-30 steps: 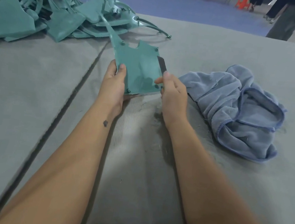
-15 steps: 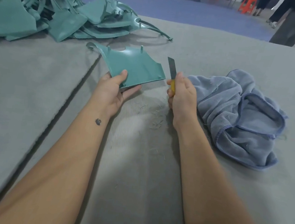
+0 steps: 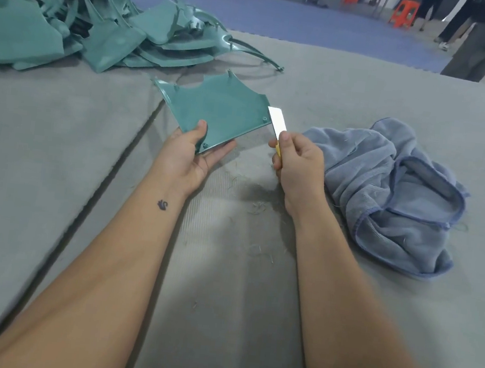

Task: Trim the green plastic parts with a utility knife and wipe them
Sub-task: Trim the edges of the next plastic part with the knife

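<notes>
Both hands are busy: left hand pinches the green part, right hand grips the utility knife, blade touching its right edge.

Your work table is covered in grey matting, with a dark seam running diagonally through its left side. A heap of green plastic parts lies at your far left corner, thin curved strips trailing from it toward the middle. A crumpled blue cloth lies at your right. Fine shavings are scattered on the ribbed mat at the centre.
</notes>
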A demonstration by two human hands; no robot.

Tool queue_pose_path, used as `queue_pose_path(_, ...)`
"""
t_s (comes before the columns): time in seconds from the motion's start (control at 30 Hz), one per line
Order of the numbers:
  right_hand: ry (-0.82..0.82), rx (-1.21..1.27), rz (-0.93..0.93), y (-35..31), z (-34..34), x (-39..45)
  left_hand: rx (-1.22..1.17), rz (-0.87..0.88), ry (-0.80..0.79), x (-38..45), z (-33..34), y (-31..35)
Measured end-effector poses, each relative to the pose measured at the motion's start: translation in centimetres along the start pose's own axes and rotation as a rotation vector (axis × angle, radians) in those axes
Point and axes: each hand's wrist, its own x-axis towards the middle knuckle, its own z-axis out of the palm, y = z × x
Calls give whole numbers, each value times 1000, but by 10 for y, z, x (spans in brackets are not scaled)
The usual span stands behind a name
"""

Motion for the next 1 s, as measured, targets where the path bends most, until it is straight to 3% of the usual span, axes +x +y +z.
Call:
queue_pose_path(0.37, -65, -40, -33, 3, -1, 0, -62, -16, 10, 1, 0, 3)
queue_pose_path(0.5, -177, -246, -107, 5, 4, -4, -46, -20, -11, 1, 3, 1)
queue_pose_path(0.63, -61, 4, -36, 3, -1, -1, -68, -29, -7, 0, 3, 2)
queue_pose_path(0.8, -160, -339, -138, 7, 7, -4, -46, -28, -2, -1, 4, 1)
queue_pose_path(0.93, -73, -158, -102, 6, 2, -1, -75, -37, 1, -2, 4, 2)
queue_pose_path(1.0, -117, -247, -127, 6, 5, -3, -65, -34, -5, -2, 4, 1)
